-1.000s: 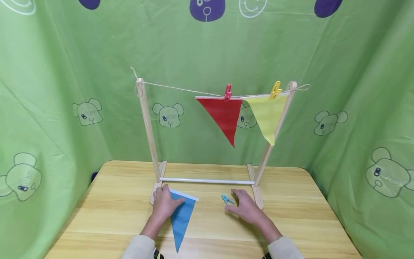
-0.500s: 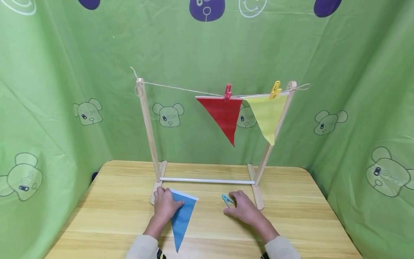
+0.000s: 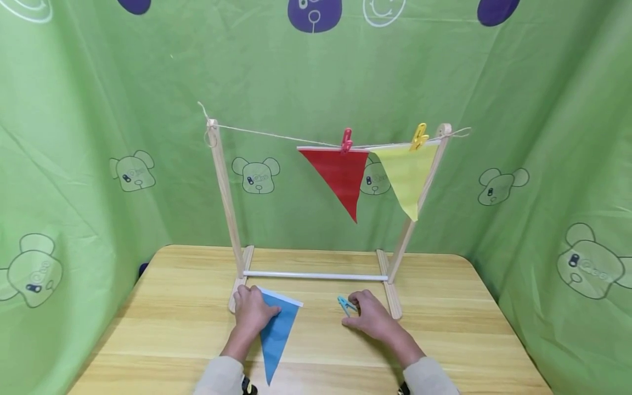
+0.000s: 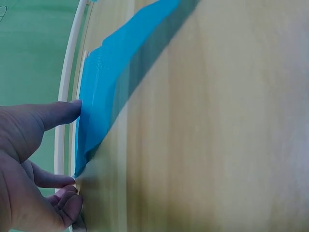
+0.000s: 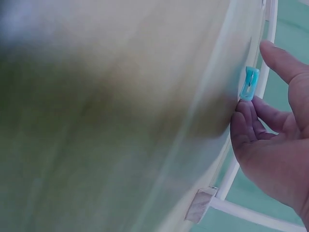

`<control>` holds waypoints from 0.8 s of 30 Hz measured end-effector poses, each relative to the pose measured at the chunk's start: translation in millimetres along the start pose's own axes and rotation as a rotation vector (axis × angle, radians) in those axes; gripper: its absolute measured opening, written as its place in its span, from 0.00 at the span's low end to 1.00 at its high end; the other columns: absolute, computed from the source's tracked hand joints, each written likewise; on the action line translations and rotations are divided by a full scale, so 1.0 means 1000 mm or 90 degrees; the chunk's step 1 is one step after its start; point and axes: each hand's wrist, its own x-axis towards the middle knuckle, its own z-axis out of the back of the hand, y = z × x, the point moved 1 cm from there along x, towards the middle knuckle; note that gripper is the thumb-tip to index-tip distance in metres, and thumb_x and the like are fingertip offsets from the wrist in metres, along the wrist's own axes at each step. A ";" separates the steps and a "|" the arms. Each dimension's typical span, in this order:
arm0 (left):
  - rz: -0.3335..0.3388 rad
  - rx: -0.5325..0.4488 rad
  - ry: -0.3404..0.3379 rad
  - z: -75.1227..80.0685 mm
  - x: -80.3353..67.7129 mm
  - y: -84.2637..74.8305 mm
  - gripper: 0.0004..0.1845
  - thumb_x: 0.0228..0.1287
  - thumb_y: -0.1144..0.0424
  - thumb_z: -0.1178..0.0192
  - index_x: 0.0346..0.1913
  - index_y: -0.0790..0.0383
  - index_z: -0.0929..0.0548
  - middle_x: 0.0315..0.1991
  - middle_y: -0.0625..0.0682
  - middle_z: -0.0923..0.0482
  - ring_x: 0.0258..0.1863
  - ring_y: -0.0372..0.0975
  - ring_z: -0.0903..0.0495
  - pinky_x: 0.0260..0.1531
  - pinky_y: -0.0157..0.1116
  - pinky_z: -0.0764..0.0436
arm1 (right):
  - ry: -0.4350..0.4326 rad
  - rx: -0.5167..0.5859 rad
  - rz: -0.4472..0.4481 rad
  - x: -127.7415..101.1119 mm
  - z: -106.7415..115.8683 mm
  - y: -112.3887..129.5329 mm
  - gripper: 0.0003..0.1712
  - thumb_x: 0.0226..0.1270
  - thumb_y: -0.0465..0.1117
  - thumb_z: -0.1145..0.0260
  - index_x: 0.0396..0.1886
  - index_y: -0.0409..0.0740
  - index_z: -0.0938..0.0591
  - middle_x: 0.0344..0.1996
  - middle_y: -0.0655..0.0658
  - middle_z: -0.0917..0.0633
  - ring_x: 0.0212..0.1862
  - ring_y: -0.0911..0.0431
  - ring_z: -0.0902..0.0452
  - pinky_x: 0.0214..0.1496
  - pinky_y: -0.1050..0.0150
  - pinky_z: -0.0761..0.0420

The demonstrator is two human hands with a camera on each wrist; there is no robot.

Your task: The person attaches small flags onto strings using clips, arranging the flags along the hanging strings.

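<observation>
We see the left hand [image 3: 253,311], fingers spread, thumb touching the blue triangular pennant [image 3: 279,325] on the wood-grained table [image 3: 444,334]; right hand [image 3: 372,318], thumb and fingers parted, touches the V-shaped turquoise clip [image 5: 251,77].

I am in a small booth-like space walled with green cloth [image 3: 316,71], which hangs in soft folds behind the far edge of my table [image 3: 444,329] and beyond its left and right edges. Cartoon animal heads [image 3: 254,184] are printed across it. The table has a pale wood grain and rounded far corners. What room lies behind the cloth, I cannot tell.
</observation>
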 end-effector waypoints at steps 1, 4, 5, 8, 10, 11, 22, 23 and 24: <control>0.004 -0.004 0.001 0.000 0.000 0.000 0.36 0.45 0.52 0.16 0.45 0.78 0.21 0.43 0.64 0.33 0.43 0.52 0.36 0.33 0.42 0.33 | 0.001 -0.004 0.002 0.000 0.000 0.000 0.35 0.54 0.47 0.17 0.58 0.35 0.20 0.44 0.47 0.22 0.42 0.57 0.27 0.50 0.57 0.20; 0.019 -0.028 0.003 0.000 0.001 -0.002 0.37 0.47 0.52 0.17 0.47 0.79 0.22 0.43 0.65 0.33 0.43 0.53 0.34 0.33 0.43 0.30 | 0.000 -0.013 0.004 0.000 0.000 0.002 0.33 0.54 0.46 0.17 0.55 0.36 0.19 0.43 0.47 0.22 0.41 0.57 0.29 0.48 0.58 0.21; 0.023 -0.036 0.003 0.000 0.002 -0.002 0.36 0.48 0.52 0.18 0.48 0.79 0.22 0.44 0.65 0.33 0.42 0.53 0.33 0.33 0.43 0.28 | -0.002 -0.013 0.005 0.000 0.000 0.002 0.32 0.54 0.46 0.17 0.54 0.36 0.19 0.42 0.47 0.23 0.40 0.57 0.29 0.47 0.58 0.21; 0.038 -0.057 0.001 -0.001 0.005 -0.003 0.35 0.52 0.54 0.20 0.49 0.80 0.24 0.45 0.67 0.32 0.41 0.53 0.30 0.34 0.47 0.23 | -0.006 -0.016 0.005 0.000 0.001 0.003 0.30 0.53 0.46 0.16 0.51 0.37 0.19 0.40 0.47 0.23 0.39 0.57 0.30 0.45 0.60 0.23; 0.043 -0.062 -0.002 -0.001 0.007 -0.003 0.33 0.54 0.55 0.21 0.49 0.79 0.24 0.45 0.68 0.31 0.39 0.54 0.27 0.35 0.49 0.20 | -0.006 -0.019 0.005 0.001 0.001 0.004 0.29 0.53 0.46 0.16 0.50 0.38 0.19 0.39 0.47 0.24 0.39 0.57 0.30 0.43 0.61 0.23; 0.044 -0.060 -0.006 -0.001 0.008 -0.003 0.33 0.55 0.55 0.21 0.49 0.79 0.24 0.45 0.68 0.31 0.39 0.54 0.26 0.36 0.50 0.20 | -0.007 -0.021 0.005 0.001 0.001 0.004 0.29 0.53 0.46 0.16 0.50 0.38 0.19 0.39 0.48 0.24 0.38 0.57 0.31 0.43 0.61 0.24; 0.043 -0.031 -0.031 -0.006 0.014 -0.003 0.30 0.54 0.56 0.21 0.47 0.78 0.22 0.43 0.68 0.27 0.42 0.58 0.23 0.41 0.55 0.18 | -0.001 -0.018 -0.006 0.002 0.001 0.004 0.23 0.58 0.43 0.19 0.48 0.39 0.19 0.37 0.48 0.24 0.37 0.57 0.30 0.40 0.64 0.25; 0.043 -0.026 -0.031 -0.007 0.014 -0.003 0.30 0.55 0.56 0.21 0.47 0.78 0.22 0.43 0.68 0.26 0.43 0.58 0.22 0.41 0.55 0.18 | 0.001 -0.018 -0.008 0.002 0.001 0.003 0.22 0.58 0.42 0.19 0.47 0.40 0.19 0.37 0.48 0.24 0.37 0.57 0.30 0.39 0.64 0.25; 0.043 -0.022 -0.032 -0.007 0.013 -0.003 0.30 0.55 0.56 0.21 0.47 0.78 0.22 0.43 0.68 0.25 0.43 0.59 0.22 0.41 0.55 0.18 | 0.002 -0.018 -0.009 0.002 0.000 0.003 0.22 0.58 0.42 0.19 0.47 0.40 0.19 0.37 0.48 0.24 0.37 0.57 0.30 0.39 0.65 0.25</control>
